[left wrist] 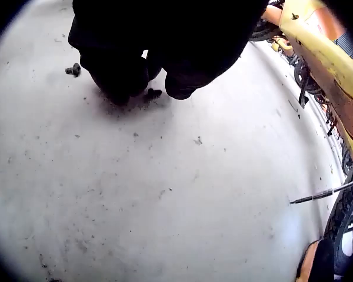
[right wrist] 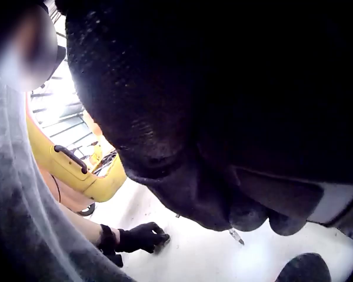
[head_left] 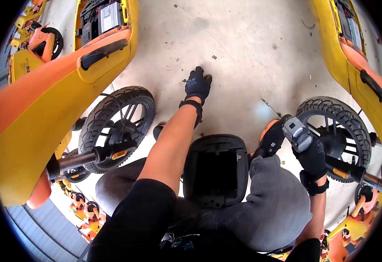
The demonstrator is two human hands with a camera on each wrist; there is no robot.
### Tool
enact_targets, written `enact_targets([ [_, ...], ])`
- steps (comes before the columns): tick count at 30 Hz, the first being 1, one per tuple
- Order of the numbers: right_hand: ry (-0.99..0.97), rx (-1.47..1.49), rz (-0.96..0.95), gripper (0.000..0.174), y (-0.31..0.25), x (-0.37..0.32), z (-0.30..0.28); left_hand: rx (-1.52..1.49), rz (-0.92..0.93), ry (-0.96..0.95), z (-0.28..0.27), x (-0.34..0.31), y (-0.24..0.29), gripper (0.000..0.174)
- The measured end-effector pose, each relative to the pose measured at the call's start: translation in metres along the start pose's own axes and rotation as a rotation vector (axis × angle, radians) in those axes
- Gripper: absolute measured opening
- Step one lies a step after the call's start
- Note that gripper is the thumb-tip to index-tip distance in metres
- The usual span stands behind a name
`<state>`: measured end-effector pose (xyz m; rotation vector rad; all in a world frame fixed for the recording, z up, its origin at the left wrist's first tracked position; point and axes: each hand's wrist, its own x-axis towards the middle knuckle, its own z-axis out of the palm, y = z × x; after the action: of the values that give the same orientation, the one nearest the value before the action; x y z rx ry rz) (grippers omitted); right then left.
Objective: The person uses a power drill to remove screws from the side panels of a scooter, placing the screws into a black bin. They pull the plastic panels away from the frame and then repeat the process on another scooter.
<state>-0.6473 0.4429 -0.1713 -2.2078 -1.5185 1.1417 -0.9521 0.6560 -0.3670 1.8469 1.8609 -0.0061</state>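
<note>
My left hand (head_left: 197, 85), in a black glove, reaches down to the floor. In the left wrist view, a small dark screw (left wrist: 154, 93) lies between its parted fingertips and thumb, and a second screw (left wrist: 73, 70) lies a little to the left. My gloved right hand (head_left: 312, 158) grips a grey power screwdriver (head_left: 298, 133). Its long thin bit (head_left: 270, 107) points toward the floor, where a patch of light falls. Between the knees sits a black plastic panel (head_left: 192, 174) with rounded corners.
A yellow and orange scooter body (head_left: 38, 118) with a treaded wheel (head_left: 92, 126) stands at left. Another scooter (head_left: 346, 65) and its wheel (head_left: 320, 105) stand at right. A shoe (head_left: 270, 142) is beside the screwdriver. Bits of debris (head_left: 214, 57) dot the pale floor.
</note>
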Motion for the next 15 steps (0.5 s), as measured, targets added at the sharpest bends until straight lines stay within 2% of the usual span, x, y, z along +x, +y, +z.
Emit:
enact_targets([
  [3, 0.011, -0.045, -0.067, 0.032, -0.012, 0.012, -0.007, 0.11, 0.086, -0.046, 0.016, 0.009, -0.003, 0.026],
  [5, 0.096, -0.143, -0.128, 0.032, -0.024, 0.015, -0.011, 0.094, 0.1, -0.056, 0.028, 0.009, -0.009, 0.02],
  [7, 0.089, -0.207, -0.17, 0.033, -0.025, 0.022, -0.011, 0.024, 0.101, -0.02, 0.034, 0.006, -0.015, 0.016],
  [8, 0.074, -0.259, -0.204, 0.033, -0.027, 0.024, -0.013, 0.023, 0.094, -0.022, 0.034, 0.003, -0.016, 0.016],
  [10, 0.0, -0.31, -0.232, 0.03, -0.038, 0.027, -0.019, -0.189, -0.005, 0.029, 0.034, -0.012, -0.018, 0.013],
  [11, 0.074, -0.386, -0.275, 0.026, -0.038, 0.025, -0.016, -0.186, -0.016, 0.016, 0.026, -0.022, -0.021, 0.013],
  [13, 0.011, -0.308, -0.34, 0.024, -0.04, 0.037, -0.015, -1.32, -0.402, -0.43, 0.003, -0.03, -0.026, 0.01],
  [14, -0.013, -0.337, -0.368, 0.023, -0.038, 0.043, -0.013, -1.322, -0.4, -0.418, 0.004, -0.04, -0.033, 0.01],
  [15, -0.032, -0.367, -0.402, 0.022, -0.032, 0.049, -0.011, -1.45, -0.222, -0.454, 0.004, -0.049, -0.04, 0.012],
])
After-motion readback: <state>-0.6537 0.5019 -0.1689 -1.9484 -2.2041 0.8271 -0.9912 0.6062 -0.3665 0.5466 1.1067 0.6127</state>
